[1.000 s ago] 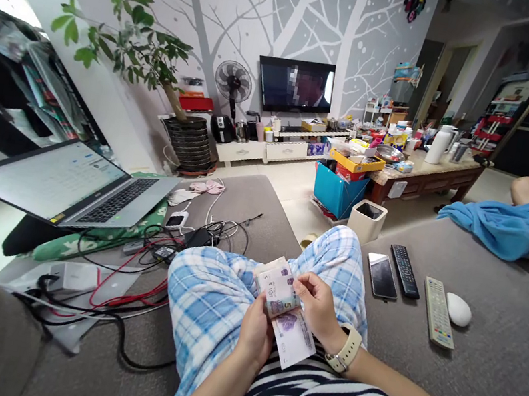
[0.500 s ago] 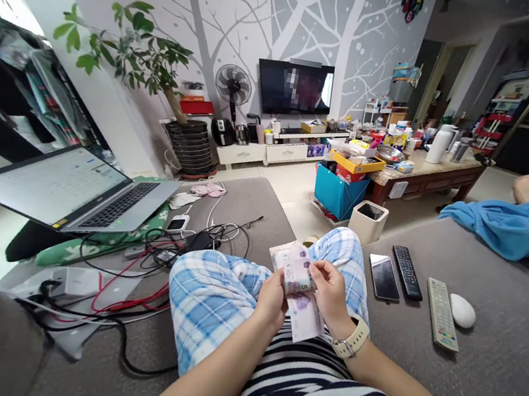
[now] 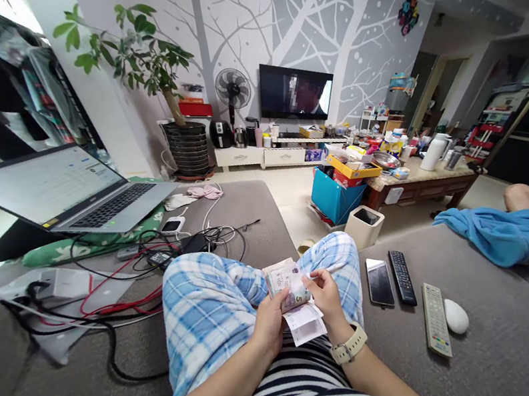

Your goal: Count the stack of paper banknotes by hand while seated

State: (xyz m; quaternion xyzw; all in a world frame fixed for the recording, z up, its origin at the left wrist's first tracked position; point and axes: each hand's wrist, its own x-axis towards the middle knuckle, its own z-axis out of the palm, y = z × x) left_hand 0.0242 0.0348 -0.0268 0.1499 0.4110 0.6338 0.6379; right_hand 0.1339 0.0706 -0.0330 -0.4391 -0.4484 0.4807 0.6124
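I sit on a grey sofa with my legs in blue plaid trousers. A small stack of purple banknotes [image 3: 290, 289] is held over my lap. My left hand [image 3: 270, 324] is closed round the lower end of the stack from below. My right hand [image 3: 327, 298], with a pale watch on its wrist, pinches the top notes from the right, and folded notes [image 3: 306, 319] hang down under it.
An open laptop [image 3: 68, 187] rests on a green cushion to my left, beside tangled cables [image 3: 128, 283]. A phone [image 3: 379, 281], two remotes [image 3: 402, 277] and a white mouse [image 3: 456, 316] lie to my right. Another person's knee [image 3: 521, 197] and a blue blanket [image 3: 512, 236] are far right.
Both hands have kept leafing through the banknotes; the folded-down notes now hang shorter under the right hand. The view has shifted slightly upward.
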